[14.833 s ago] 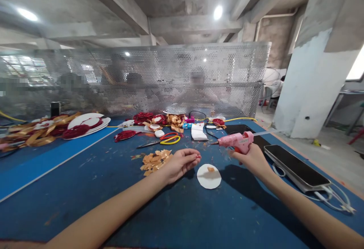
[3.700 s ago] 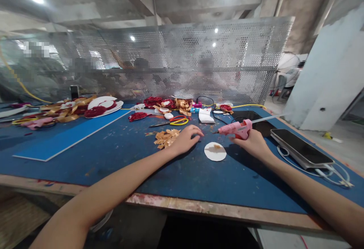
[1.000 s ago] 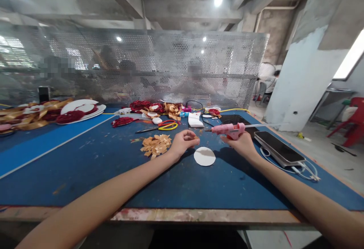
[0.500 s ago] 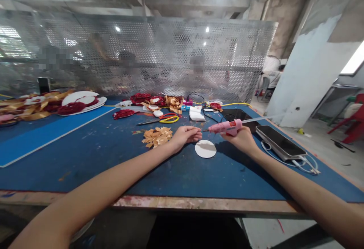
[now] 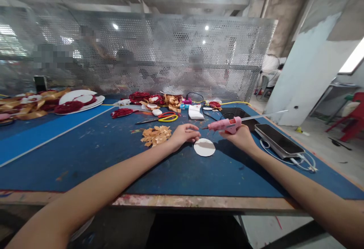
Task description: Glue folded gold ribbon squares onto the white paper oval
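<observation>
In my right hand (image 5: 239, 137) is a pink hot glue gun (image 5: 226, 125), its nozzle pointing left and a clear glue stick (image 5: 264, 115) jutting from its back. My left hand (image 5: 184, 134) lies just left of the nozzle, fingers curved and a little apart, with nothing visible in them. Right below the fingertips a white round disc (image 5: 204, 147) lies flat on the blue mat (image 5: 170, 173). Beside my left wrist is a loose pile of gold ribbon pieces (image 5: 156, 136).
Yellow-handled scissors (image 5: 167, 118) lie beyond the ribbon pile. A smartphone (image 5: 280, 139) with a white cable sits at the right. Red and gold ribbon flowers (image 5: 139, 98) and a crumpled white paper (image 5: 196, 112) line the back. A perforated metal screen (image 5: 159, 51) stands behind, people beyond it.
The fingers of my left hand have parted from a pinch near the nozzle. My right hand still holds the glue gun in nearly the same place. The view has shifted slightly.
</observation>
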`<state>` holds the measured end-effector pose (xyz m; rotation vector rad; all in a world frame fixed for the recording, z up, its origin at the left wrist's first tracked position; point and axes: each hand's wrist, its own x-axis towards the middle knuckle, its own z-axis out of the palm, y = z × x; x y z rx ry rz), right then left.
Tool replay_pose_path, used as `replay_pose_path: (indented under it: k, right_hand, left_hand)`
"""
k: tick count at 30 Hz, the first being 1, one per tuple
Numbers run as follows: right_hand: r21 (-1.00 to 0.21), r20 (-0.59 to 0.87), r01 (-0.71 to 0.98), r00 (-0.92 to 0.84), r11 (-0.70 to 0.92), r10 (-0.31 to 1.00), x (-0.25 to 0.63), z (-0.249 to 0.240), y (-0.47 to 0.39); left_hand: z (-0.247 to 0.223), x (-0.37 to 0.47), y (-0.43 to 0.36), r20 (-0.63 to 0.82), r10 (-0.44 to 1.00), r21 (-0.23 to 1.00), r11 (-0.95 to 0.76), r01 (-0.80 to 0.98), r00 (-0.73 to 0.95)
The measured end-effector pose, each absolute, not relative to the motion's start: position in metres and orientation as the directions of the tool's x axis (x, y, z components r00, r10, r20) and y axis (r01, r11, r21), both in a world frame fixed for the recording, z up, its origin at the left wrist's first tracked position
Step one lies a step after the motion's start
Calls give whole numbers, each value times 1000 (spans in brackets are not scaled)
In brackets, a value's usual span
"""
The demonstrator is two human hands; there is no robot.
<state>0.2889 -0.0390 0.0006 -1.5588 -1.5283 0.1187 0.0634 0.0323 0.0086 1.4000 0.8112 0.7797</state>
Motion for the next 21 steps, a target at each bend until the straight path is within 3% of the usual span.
replay_pose_path:
  k: [8, 15, 21]
  right_hand:
    - [-711, 467, 684, 286, 164, 837, 293, 3, -37]
    - [-612, 516, 765, 193, 201, 835, 290, 1, -40]
    - [-506, 535, 840, 129, 194, 835, 289, 1, -41]
  left_hand:
    - [11, 63, 33, -72, 849, 983, 150, -107, 523]
    - [20, 63, 20, -209, 727, 821, 494, -286, 654]
    - [19, 62, 15, -217, 657, 765, 574, -293, 722]
